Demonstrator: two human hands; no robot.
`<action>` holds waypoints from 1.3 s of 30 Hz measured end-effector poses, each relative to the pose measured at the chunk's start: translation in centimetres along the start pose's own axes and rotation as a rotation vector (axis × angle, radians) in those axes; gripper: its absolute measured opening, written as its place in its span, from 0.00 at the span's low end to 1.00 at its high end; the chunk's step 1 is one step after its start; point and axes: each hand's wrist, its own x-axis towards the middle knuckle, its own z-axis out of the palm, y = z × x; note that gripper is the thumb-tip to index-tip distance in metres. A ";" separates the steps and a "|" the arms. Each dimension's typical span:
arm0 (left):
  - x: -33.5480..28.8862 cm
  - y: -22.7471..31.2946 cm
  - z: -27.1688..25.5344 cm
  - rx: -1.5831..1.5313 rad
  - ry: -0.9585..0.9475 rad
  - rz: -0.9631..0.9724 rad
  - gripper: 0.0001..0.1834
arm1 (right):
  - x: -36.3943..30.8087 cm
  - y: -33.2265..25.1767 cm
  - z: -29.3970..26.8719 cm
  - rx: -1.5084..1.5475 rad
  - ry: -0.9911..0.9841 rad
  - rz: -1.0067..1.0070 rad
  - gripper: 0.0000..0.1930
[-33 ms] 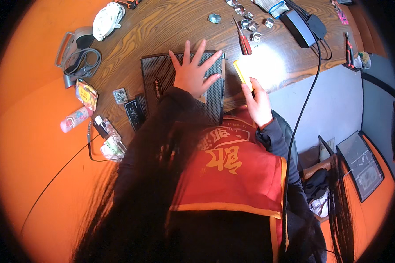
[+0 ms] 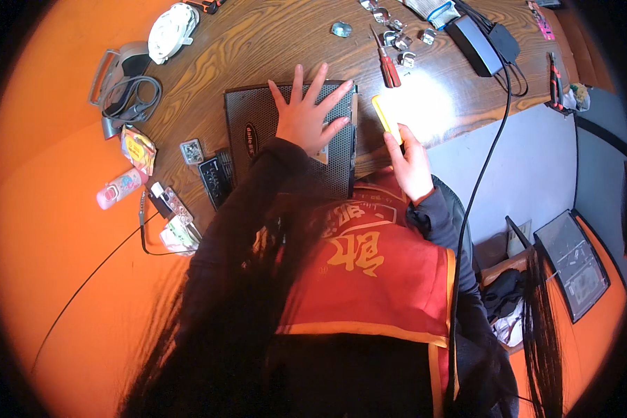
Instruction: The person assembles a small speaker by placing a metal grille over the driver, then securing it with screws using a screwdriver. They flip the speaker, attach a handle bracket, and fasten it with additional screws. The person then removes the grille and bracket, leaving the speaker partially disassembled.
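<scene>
A dark grey laptop [image 2: 258, 122] lies closed on the wooden table [image 2: 258, 49], its perforated side facing up. My left hand [image 2: 306, 115] rests flat on it with the fingers spread, holding nothing. My right hand [image 2: 411, 164] grips a flat yellow tool [image 2: 384, 117], whose tip points at the laptop's right edge. A red-handled screwdriver [image 2: 389, 70] lies just beyond the yellow tool. Long dark hair and a red vest hide the table's near edge.
Small metal parts [image 2: 397, 38] and a black power adapter [image 2: 475, 36] with its cable lie at the back right, with red-handled pliers [image 2: 554, 78] further right. On the left are a white round object [image 2: 171, 28], a black strap [image 2: 129, 97], a snack packet [image 2: 138, 148], a pink bottle [image 2: 118, 188] and small black components [image 2: 212, 177].
</scene>
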 end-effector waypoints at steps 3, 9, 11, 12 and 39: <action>0.0 0.1 0.4 -0.030 0.043 -0.014 0.30 | 0.5 0.7 -0.6 -0.031 -0.006 -0.054 0.13; -0.1 0.2 0.8 -0.044 0.050 -0.049 0.31 | 0.9 0.9 -1.2 -0.067 0.027 -0.120 0.12; 0.0 0.3 0.8 -0.045 0.059 -0.053 0.31 | 0.9 0.7 -1.2 -0.068 0.018 -0.118 0.12; 0.0 0.3 0.8 -0.044 0.064 -0.056 0.31 | 0.9 0.6 -1.2 -0.059 0.000 -0.074 0.12; -3.5 -6.9 2.9 -0.001 0.357 -0.541 0.27 | 1.0 -3.5 -2.0 0.832 -0.176 -0.211 0.11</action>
